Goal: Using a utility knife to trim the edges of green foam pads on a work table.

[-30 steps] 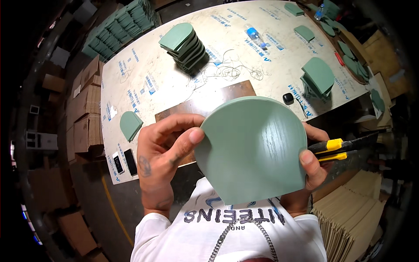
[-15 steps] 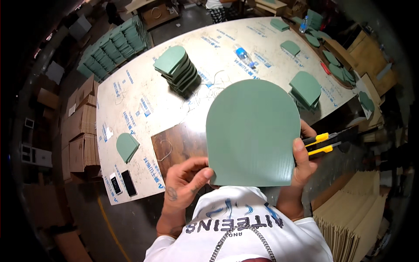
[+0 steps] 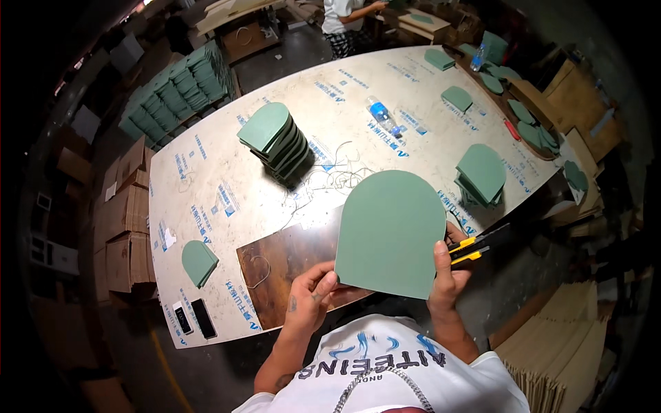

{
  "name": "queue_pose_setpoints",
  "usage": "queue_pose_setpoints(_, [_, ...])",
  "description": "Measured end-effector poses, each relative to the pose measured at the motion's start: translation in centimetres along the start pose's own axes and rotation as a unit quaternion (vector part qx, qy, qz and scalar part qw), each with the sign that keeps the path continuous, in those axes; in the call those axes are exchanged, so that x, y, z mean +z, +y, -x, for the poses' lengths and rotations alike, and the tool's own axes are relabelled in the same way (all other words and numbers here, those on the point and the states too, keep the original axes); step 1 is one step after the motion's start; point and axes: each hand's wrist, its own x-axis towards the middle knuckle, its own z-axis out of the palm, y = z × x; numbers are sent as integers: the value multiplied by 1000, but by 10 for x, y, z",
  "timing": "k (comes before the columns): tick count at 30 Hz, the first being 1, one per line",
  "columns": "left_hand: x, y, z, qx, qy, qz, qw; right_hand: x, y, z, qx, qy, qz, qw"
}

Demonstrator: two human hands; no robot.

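A green panel point(image 3: 391, 234), arched at the top with a straight lower edge, is held up between my hands over the near edge of the table. My left hand point(image 3: 313, 292) pinches its lower left corner, thumb on the face. On the opposite side my right hand point(image 3: 447, 275) grips the edge, thumb in front and fingers mostly hidden behind. A yellow-and-black tool, like a utility knife point(image 3: 468, 250), juts out rightward from that same hand; its grip is hidden. Beneath the panel lies a dark brown wooden board point(image 3: 289, 265) with a loop of cord on it.
The white table point(image 3: 227, 158) bears a tall stack of green panels point(image 3: 275, 141), a smaller stack point(image 3: 480, 173), more panels point(image 3: 200, 263), a plastic bottle point(image 3: 383, 115) and two phones point(image 3: 203, 318). Folded cardboard point(image 3: 551, 344) stands at right. Another person point(image 3: 341, 20) is beyond the table.
The panel has dropped lower and farther from my head, and looks smaller. Both hands went with it, the right one shifting leftward and down with the tool.
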Motion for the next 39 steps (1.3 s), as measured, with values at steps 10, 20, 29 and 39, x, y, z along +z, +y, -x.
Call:
queue_pose_setpoints(10, [-37, 19, -159, -91, 84, -279, 952, -44, 137, -159, 295, -252, -65, 920])
queue_pose_setpoints(20, [-153, -94, -379, 135, 299, -710, 623, 28, 284, -292, 374, -8, -67, 925])
queue_pose_setpoints(29, [-174, -138, -385, -68, 434, -631, 639, 97, 440, -337, 392, -40, -11, 919])
queue_pose_setpoints(39, [-298, -74, -308, -212, 671, -440, 558, 28, 365, -252, 218, -50, 537, 814])
